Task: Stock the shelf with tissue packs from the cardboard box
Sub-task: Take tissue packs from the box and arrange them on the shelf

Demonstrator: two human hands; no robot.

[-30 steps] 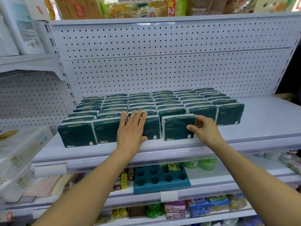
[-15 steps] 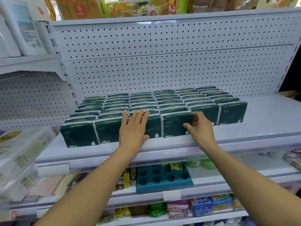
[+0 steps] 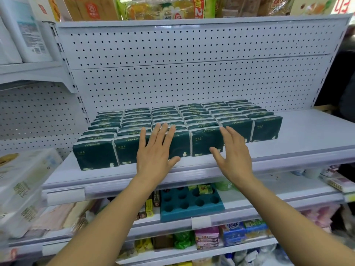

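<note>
Nearest, my two bare forearms reach up and forward to the shelf (image 3: 317, 135). Left hand (image 3: 156, 150): fingers straight and together, palm flat against the front face of the third pack (image 3: 178, 144) in the front row, thumb spread out to the right near the pack's lower edge. It holds nothing. Right hand (image 3: 233, 152): fingers straight and loosely spread, in front of the fourth pack (image 3: 205, 143); thumb points left across that pack's lower right corner. Cannot tell whether the palm touches the pack or hangs just off it. It holds nothing.

Packs (image 3: 192, 120): dark green, white ends, standing on edge in six columns running front to back, pressed close together. Block sits left of centre on the shelf; the rightmost columns stand further back than the left ones, so the front line slants. Bare shelf to the right of the block.

Below the hands, a lower shelf carries a teal tray (image 3: 192, 206) with round holes. Behind the packs, white pegboard (image 3: 192, 77). Box not in view.
</note>
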